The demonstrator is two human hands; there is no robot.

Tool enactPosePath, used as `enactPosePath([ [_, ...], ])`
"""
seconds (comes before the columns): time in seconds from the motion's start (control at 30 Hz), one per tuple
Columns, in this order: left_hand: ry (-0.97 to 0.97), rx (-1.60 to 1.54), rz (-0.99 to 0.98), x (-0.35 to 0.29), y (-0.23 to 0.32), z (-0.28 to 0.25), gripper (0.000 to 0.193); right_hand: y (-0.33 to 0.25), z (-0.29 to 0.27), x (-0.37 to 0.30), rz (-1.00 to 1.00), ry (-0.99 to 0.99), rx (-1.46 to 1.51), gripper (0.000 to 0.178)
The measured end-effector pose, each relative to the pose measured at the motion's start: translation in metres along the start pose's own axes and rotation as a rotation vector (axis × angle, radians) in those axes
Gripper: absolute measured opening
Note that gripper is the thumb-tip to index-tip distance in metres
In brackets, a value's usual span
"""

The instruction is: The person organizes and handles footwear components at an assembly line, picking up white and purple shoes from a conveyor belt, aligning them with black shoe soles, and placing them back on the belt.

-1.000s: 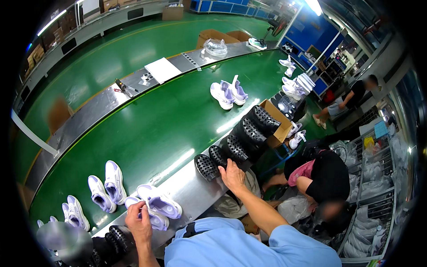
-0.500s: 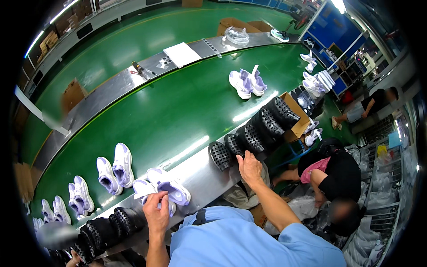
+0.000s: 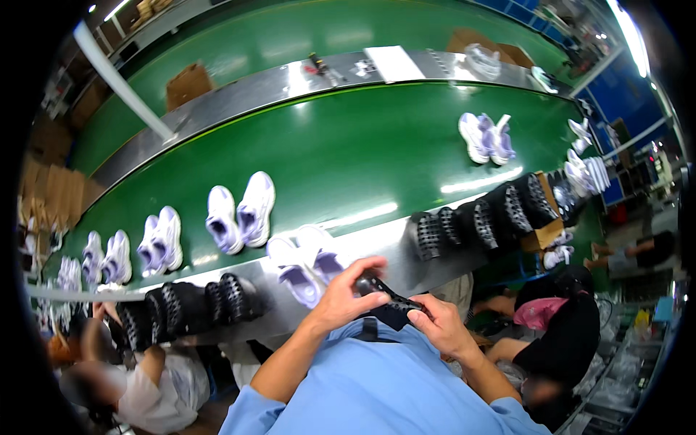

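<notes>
In front of my chest I hold a black perforated plastic shoe insert (image 3: 395, 297) between both hands. My left hand (image 3: 344, 297) is closed round its far end, with the fingers curled over it. Gripping the nearer end, my right hand (image 3: 440, 325) has its thumb on top. Just beyond my left hand, a pair of white and lavender sneakers (image 3: 293, 279) lies at the metal edge of the bench. To the right, a row of similar black inserts (image 3: 428, 235) stands along that edge.
More sneaker pairs (image 3: 257, 210) stand on the green belt (image 3: 348, 159). Another row of black inserts (image 3: 185, 308) is at the left, beside a co-worker in white (image 3: 163, 391). A person in black (image 3: 562, 341) crouches at the right near an open carton (image 3: 540, 238).
My right hand has come back from the right-hand row, and my left hand has left the sneakers. Both now hold one black insert. My view has turned left.
</notes>
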State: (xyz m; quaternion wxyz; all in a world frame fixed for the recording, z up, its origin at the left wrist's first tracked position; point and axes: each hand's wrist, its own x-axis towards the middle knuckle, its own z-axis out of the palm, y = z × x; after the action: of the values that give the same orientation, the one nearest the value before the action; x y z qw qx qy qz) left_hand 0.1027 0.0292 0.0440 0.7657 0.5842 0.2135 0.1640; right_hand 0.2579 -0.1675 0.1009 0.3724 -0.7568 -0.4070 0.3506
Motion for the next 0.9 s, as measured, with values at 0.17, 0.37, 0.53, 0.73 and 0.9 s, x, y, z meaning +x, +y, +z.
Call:
enactPosePath([
  [0.17, 0.092, 0.004, -0.109, -0.015, -0.012, -0.015, 0.049, -0.003, 0.019, 0.024, 0.083, -0.193, 0.031, 0.033],
  [0.37, 0.469, 1.278, 0.183, 0.001, -0.021, -0.061, 0.057, 0.025, 0.052, 0.065, 0.158, -0.219, -0.138, 0.046],
  [0.53, 0.191, 1.318, 0.048, 0.044, -0.061, -0.086, 0.021, 0.032, 0.076, 0.103, 0.168, -0.217, -0.214, 0.046],
  [0.73, 0.031, 1.119, 0.195, 0.079, -0.077, -0.063, 0.011, 0.061, 0.131, 0.127, -0.009, 0.046, -0.659, 0.033],
  [0.9, 0.145, 0.899, 0.229, 0.071, -0.092, -0.062, 0.023, 0.064, 0.122, 0.120, 0.018, -0.002, -0.475, 0.038],
])
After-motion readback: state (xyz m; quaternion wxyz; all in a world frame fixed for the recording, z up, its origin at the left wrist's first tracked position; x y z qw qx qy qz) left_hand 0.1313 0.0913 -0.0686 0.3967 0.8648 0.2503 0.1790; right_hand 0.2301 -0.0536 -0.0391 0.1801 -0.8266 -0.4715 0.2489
